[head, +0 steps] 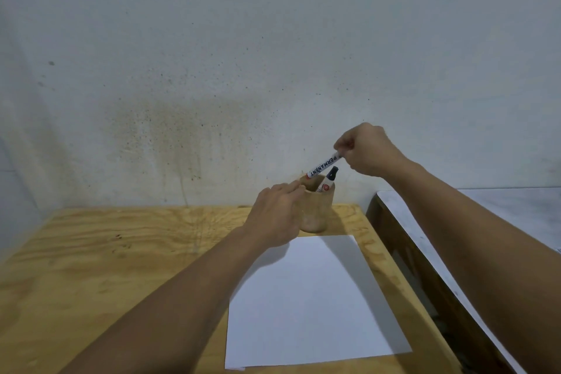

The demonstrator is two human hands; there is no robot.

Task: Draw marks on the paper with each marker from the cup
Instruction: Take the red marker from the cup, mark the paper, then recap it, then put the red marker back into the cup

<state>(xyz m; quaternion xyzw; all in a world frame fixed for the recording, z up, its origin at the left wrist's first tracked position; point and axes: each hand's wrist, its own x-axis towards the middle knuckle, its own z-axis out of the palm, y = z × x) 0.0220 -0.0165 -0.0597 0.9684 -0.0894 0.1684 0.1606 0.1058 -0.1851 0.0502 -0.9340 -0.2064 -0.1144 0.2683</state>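
Observation:
A tan cup (318, 212) stands on the wooden table (121, 267) just beyond a blank white sheet of paper (312, 304). My right hand (367, 150) pinches the top end of a white marker (322, 166) printed "PERMANENT", held tilted with its lower end at the cup's mouth. A second marker with a black cap (329, 179) leans inside the cup. My left hand (277, 218) rests against the cup's left side, fingers at its rim, covering part of it.
A stained pale wall rises right behind the table. To the right, across a narrow gap, stands a dark-framed surface with a white top (501, 222).

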